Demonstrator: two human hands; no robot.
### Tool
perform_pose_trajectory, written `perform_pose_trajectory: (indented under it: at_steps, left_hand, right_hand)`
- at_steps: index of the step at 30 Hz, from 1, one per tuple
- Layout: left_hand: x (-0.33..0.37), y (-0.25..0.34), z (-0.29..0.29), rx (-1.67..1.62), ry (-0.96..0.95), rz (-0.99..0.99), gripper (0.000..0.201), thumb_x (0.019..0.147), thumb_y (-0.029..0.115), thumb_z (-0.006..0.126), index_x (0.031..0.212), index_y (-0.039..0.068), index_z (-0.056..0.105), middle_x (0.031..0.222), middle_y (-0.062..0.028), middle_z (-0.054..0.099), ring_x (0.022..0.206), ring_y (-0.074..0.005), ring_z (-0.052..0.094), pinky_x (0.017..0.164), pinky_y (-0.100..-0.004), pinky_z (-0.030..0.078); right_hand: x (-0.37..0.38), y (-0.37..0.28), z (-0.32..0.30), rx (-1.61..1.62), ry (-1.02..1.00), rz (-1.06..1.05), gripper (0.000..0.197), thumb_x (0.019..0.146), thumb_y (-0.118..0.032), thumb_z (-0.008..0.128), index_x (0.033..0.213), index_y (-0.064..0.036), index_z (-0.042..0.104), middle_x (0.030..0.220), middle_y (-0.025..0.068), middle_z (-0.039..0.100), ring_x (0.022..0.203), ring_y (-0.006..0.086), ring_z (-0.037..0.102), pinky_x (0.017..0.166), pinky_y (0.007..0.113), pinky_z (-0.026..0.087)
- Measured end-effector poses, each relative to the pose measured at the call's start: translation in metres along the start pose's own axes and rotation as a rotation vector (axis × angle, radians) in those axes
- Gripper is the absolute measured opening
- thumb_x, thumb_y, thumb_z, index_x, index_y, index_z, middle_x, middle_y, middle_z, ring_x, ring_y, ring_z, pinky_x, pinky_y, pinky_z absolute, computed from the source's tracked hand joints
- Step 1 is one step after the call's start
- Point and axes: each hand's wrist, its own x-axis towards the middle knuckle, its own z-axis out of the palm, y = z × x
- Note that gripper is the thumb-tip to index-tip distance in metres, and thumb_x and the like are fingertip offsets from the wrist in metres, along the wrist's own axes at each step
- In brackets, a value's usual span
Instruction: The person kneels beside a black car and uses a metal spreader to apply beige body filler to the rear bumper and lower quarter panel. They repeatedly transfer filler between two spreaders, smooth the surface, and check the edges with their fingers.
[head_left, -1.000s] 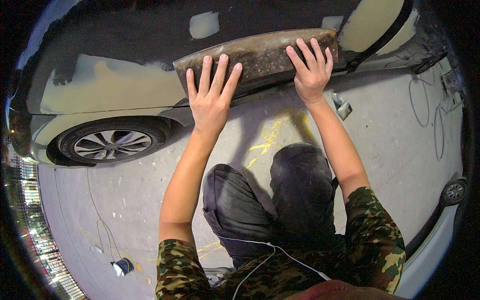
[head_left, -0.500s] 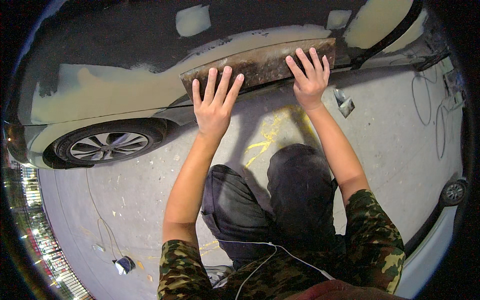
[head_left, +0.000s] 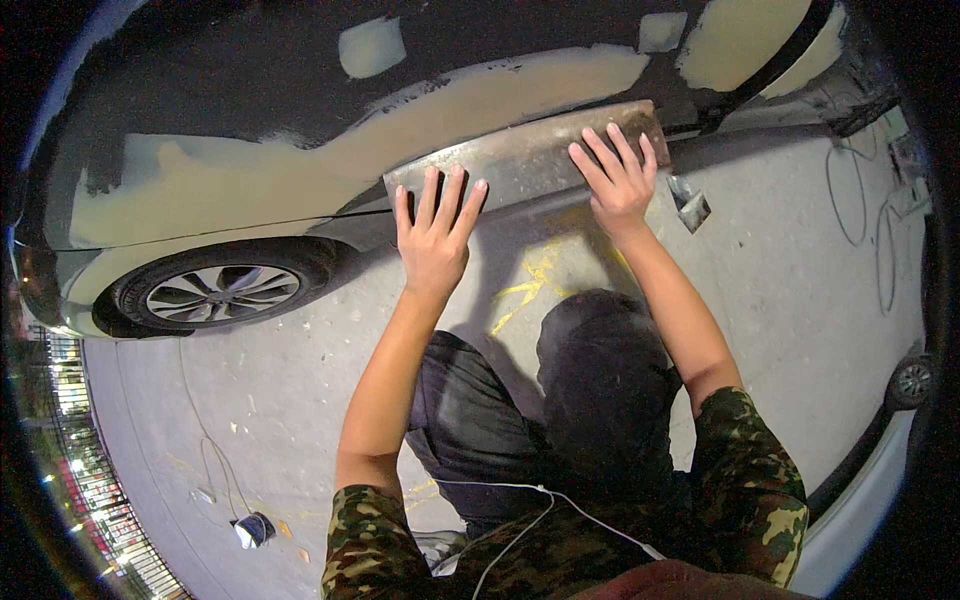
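A long, thin, worn metal sheet, slightly bent, lies along the lower side of a dark car. My left hand grips its left part and my right hand its right part. On both hands the fingers are spread over the upper face; the thumbs are hidden. Just beyond the sheet's far edge runs a broad tan patch of body filler. More filler covers the panel above the wheel. Smaller light patches sit higher up.
Small metal spreaders lie on the concrete floor right of my right hand. A pot with a cord stands at lower left. Loose cables trail at far right, near another car's wheel. My bent knees are close below the hands.
Both hands have drawn the metal sheet down the car's side toward me, showing more filler beyond it. Its upper face is tilted differently and now catches more light.
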Motion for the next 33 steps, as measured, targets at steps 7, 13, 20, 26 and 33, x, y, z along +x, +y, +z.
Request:
perform_pose_trajectory:
  at_steps: [7, 13, 20, 26, 33]
  left_hand:
    - [0.033, -0.007, -0.044, 0.109, 0.085, -0.001, 0.047, 0.094, 0.010, 0.056, 0.138, 0.023, 0.066, 0.150, -0.0087, 0.056, 0.145, -0.0322, 0.046, 0.122, -0.0575, 0.018]
    - [0.050, -0.025, -0.023, 0.137, 0.109, 0.000, 0.046, 0.097, 0.011, 0.054, 0.139, 0.025, 0.065, 0.152, -0.0072, 0.055, 0.145, -0.0312, 0.046, 0.122, -0.0538, 0.022]
    - [0.032, -0.023, 0.005, 0.166, 0.109, 0.027, 0.044, 0.096, 0.015, 0.057, 0.138, 0.027, 0.066, 0.151, -0.0053, 0.056, 0.144, -0.0291, 0.047, 0.120, -0.0515, 0.027]
    - [0.025, -0.001, -0.034, 0.078, 0.015, -0.021, 0.050, 0.091, 0.010, 0.061, 0.138, 0.025, 0.066, 0.151, -0.0070, 0.055, 0.144, -0.0334, 0.046, 0.119, -0.0595, 0.025]
    - [0.053, -0.016, -0.062, 0.172, 0.041, -0.040, 0.048, 0.093, 0.011, 0.058, 0.138, 0.026, 0.065, 0.150, -0.0055, 0.057, 0.144, -0.0292, 0.046, 0.122, -0.0542, 0.021]
  right_hand:
    - [0.045, -0.003, -0.013, 0.012, 0.152, 0.022, 0.055, 0.080, 0.003, 0.060, 0.124, -0.0268, 0.074, 0.137, 0.0005, 0.067, 0.134, 0.0292, 0.055, 0.116, 0.056, 0.029]
    - [0.060, 0.005, 0.022, -0.052, 0.201, 0.018, 0.053, 0.084, 0.001, 0.065, 0.125, -0.0305, 0.074, 0.139, -0.0023, 0.064, 0.138, 0.0273, 0.051, 0.118, 0.054, 0.030]
    - [0.031, 0.010, 0.040, -0.017, 0.202, 0.021, 0.055, 0.082, 0.002, 0.066, 0.124, -0.0315, 0.074, 0.138, -0.0025, 0.065, 0.136, 0.0274, 0.053, 0.116, 0.056, 0.033]
    - [0.023, -0.004, -0.006, -0.002, 0.119, 0.052, 0.058, 0.078, 0.006, 0.062, 0.123, -0.0277, 0.075, 0.134, 0.0002, 0.068, 0.133, 0.0291, 0.056, 0.116, 0.055, 0.028]
    - [0.068, -0.004, -0.009, -0.025, 0.190, 0.030, 0.055, 0.081, 0.002, 0.062, 0.124, -0.0295, 0.075, 0.137, -0.0011, 0.066, 0.135, 0.0274, 0.054, 0.118, 0.053, 0.026]
